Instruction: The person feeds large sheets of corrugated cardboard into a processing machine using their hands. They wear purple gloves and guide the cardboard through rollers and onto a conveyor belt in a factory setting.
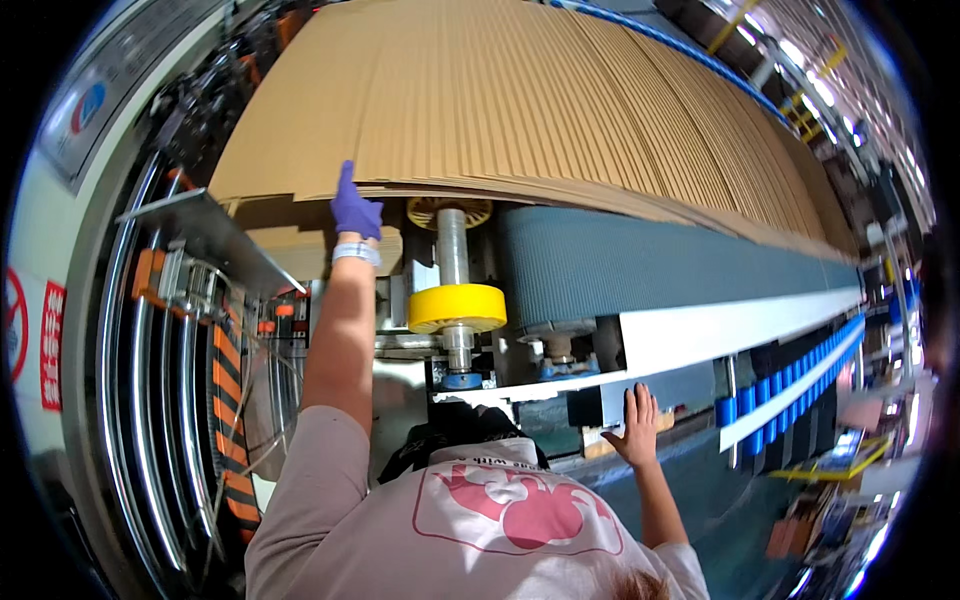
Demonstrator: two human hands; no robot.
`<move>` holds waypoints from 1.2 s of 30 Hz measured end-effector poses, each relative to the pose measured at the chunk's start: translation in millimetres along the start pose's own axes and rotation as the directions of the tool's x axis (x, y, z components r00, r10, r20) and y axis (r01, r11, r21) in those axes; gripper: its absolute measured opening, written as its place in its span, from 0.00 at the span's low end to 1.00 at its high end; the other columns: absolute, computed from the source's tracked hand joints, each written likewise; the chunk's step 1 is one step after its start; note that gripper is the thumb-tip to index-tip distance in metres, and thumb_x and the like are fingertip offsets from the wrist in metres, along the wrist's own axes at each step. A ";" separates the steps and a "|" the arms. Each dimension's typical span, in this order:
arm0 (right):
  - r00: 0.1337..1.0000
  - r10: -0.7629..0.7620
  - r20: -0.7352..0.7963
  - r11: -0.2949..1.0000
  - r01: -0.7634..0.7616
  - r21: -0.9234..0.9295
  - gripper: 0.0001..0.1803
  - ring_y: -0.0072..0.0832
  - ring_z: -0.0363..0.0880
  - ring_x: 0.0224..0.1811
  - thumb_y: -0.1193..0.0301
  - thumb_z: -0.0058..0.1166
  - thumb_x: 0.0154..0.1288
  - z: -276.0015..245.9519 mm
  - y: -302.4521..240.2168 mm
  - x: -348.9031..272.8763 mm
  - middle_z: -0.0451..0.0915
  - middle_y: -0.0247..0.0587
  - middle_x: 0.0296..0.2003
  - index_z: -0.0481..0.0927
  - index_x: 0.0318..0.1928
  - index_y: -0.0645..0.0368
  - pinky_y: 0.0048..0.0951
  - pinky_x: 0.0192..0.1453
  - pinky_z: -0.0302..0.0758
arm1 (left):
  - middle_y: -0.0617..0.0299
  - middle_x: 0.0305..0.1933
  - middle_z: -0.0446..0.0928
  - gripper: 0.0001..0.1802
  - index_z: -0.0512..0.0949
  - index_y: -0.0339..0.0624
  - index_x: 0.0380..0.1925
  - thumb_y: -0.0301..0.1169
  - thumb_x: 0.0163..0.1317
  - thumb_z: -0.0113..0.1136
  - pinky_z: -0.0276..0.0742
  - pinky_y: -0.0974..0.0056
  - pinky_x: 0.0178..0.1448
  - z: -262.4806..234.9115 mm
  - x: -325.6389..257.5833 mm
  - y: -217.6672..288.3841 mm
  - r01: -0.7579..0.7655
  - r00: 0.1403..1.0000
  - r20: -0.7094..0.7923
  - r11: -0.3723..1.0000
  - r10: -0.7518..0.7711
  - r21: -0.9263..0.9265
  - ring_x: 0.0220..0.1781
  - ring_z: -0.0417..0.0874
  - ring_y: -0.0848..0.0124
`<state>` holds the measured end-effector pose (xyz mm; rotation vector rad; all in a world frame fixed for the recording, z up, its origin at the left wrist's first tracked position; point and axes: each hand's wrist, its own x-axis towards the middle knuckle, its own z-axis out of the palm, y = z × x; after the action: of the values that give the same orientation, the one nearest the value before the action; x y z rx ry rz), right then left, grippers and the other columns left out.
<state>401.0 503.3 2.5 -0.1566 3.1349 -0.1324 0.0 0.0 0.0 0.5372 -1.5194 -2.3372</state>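
A long row of brown cardboard sheets [450, 100], packed tightly on edge and leaning over one another, fills the far side. My left hand [357, 208], in a purple glove with a pale band at the wrist, reaches to the near edge of these sheets at the left. Its index finger stretches out over the cardboard and the other fingers look bent; I see nothing held in it. My right hand [636, 430] is bare, its fingers spread, beside the white rail [740, 330] along the front of the conveyor. Nothing is in that hand.
A dark ribbed conveyor belt [640, 260] runs under the cardboard. Nearer stands a metal shaft with a yellow wheel [457, 308]. Shiny rollers [142, 400] and an orange-black striped strip [232, 430] lie left. Blue rollers [790, 385] stand at right.
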 end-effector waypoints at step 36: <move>0.997 -0.030 -0.068 0.999 0.028 -0.029 0.59 0.55 0.51 0.70 0.58 0.77 0.28 14.2 7.5 9.9 0.54 0.58 0.67 0.60 0.64 0.58 0.57 0.70 0.50 | 0.53 0.75 0.49 0.51 0.50 0.49 0.71 0.67 0.56 0.49 0.50 0.44 0.73 -17.1 -13.7 34.8 0.354 0.921 0.332 0.797 -0.205 -0.490 0.75 0.51 0.52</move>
<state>390.5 508.5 -12.2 -0.2018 3.2043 -0.0956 21.7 -21.4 27.6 0.3271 -0.8121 -3.0104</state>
